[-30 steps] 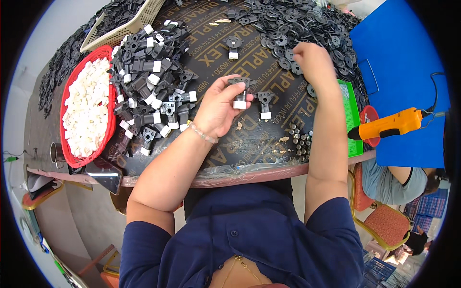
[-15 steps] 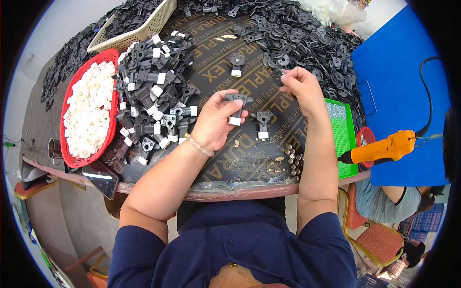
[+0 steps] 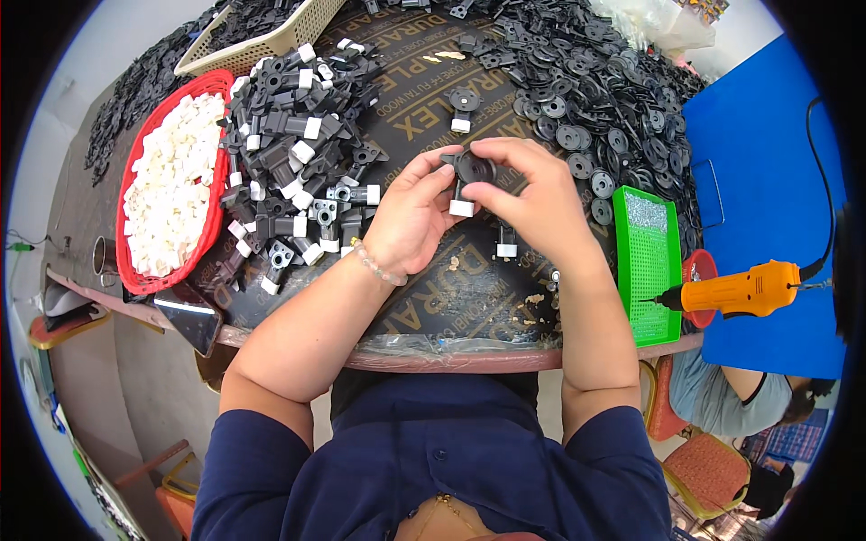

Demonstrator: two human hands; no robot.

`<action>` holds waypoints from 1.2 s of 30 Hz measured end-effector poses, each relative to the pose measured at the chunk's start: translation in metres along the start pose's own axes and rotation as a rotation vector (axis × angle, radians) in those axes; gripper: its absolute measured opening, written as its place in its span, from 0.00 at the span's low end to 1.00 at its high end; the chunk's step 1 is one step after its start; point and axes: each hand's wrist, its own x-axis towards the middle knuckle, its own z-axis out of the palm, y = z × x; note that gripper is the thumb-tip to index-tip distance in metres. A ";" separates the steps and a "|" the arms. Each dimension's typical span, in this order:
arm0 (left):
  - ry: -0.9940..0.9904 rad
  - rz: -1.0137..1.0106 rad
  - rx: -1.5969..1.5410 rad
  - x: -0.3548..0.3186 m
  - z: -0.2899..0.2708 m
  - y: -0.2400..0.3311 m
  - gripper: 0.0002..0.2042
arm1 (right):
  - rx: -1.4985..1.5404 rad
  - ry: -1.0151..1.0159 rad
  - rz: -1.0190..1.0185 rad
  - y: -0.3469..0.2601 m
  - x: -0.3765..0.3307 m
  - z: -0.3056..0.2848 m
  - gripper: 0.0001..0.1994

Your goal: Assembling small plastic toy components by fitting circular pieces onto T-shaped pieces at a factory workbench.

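My left hand (image 3: 410, 212) pinches a black plastic bracket (image 3: 461, 192) with a white end block, held above the middle of the table. Against its upper part, my right hand (image 3: 534, 191) grips a round black disc (image 3: 476, 167) between thumb and fingers. Whether the disc is seated or only touching cannot be made out. Beyond the hands lies a similar bracket with a round top (image 3: 464, 104). Another white-ended bracket (image 3: 506, 248) shows partly below my right hand. Small metal pieces (image 3: 555, 278) are mostly hidden behind my right forearm.
On the left are a red basket (image 3: 222, 194) of white blocks, a heap of white-ended brackets (image 3: 293, 135) and a phone (image 3: 191, 317). To the right are black discs (image 3: 622, 140), a green tray (image 3: 672, 270), an orange electric screwdriver (image 3: 744, 288) and a blue panel (image 3: 767, 189).
My right hand has moved left from the disc heap to my left hand, bringing a disc onto the bracket. The view has shifted slightly.
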 end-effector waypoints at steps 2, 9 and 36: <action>-0.014 0.008 0.002 0.002 -0.003 -0.003 0.13 | -0.081 0.011 -0.059 0.000 -0.001 0.005 0.20; -0.039 -0.015 -0.029 0.000 -0.007 -0.004 0.13 | -0.189 -0.002 -0.116 -0.008 -0.001 0.003 0.21; 0.014 -0.054 -0.121 -0.006 0.002 0.000 0.28 | -0.310 -0.030 0.317 0.085 0.068 -0.010 0.26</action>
